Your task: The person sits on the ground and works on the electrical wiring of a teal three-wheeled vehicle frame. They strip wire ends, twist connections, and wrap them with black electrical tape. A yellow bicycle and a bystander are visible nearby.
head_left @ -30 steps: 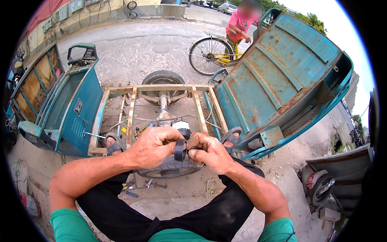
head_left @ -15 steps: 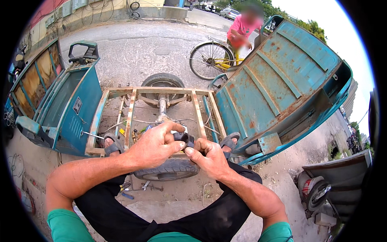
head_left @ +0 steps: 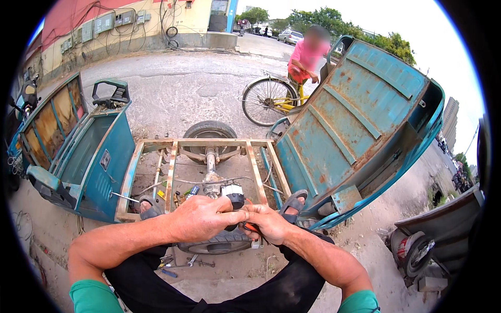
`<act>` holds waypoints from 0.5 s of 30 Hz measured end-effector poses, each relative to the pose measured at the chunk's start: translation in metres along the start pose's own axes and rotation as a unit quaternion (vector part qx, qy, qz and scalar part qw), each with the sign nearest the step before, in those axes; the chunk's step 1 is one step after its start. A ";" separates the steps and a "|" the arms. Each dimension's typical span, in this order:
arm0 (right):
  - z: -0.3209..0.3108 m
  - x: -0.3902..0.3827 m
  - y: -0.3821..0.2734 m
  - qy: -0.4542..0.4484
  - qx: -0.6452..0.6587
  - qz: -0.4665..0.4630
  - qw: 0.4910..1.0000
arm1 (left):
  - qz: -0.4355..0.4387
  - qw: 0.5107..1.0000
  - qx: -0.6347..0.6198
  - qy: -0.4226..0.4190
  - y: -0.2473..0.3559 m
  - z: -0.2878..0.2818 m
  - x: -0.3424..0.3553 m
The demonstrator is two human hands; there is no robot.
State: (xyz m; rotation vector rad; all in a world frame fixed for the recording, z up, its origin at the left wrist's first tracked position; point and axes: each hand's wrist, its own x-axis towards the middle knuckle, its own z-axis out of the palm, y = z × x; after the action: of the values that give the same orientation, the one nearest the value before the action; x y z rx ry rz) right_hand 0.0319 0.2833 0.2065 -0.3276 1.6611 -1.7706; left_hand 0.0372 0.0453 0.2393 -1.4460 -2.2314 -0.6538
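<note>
Over the frame, my left hand [head_left: 201, 213] and my right hand [head_left: 269, 223] meet with thumbs and fingers pinched together. Orange strands that look like wires [head_left: 253, 228] come out under the right fingers, with thin black strands beside them. A dark piece shows below the left fingers; its kind is hidden. Just beyond the hands sits a silver-and-black motor-like unit [head_left: 233, 193] on the rear axle [head_left: 211, 160]. The axle runs between two wheels, the far tyre [head_left: 209, 130] and the near tyre [head_left: 216, 245], inside a rusty metal frame [head_left: 209, 142].
A rusty teal cargo bed [head_left: 339, 115] stands tipped up at right, a teal cab body [head_left: 99, 156] at left. Wrenches [head_left: 192, 260] lie on the ground by my legs. Beyond the frame, a person in pink [head_left: 303, 60] leans by a yellow bicycle [head_left: 276, 99].
The view has tilted up, so the scene sits lower. My hands have come closer together and no longer cover the motor-like unit. Orange strands now show at the right hand.
</note>
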 end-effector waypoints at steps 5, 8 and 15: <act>0.004 -0.003 0.003 -0.008 0.019 0.004 1.000 | 0.055 0.997 0.041 0.031 0.002 0.005 0.000; 0.003 -0.003 -0.001 -0.005 0.032 -0.004 0.999 | 0.030 0.999 0.000 0.026 0.004 0.002 0.003; 0.006 -0.005 -0.008 0.050 0.004 -0.057 0.997 | -0.157 0.954 -0.255 0.007 0.005 0.006 0.007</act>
State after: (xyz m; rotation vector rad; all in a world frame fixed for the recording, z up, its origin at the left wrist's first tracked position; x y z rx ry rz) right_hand 0.0367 0.2810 0.2163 -0.3418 1.7361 -1.9053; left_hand 0.0389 0.0553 0.2391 -1.2901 -2.4130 -1.4258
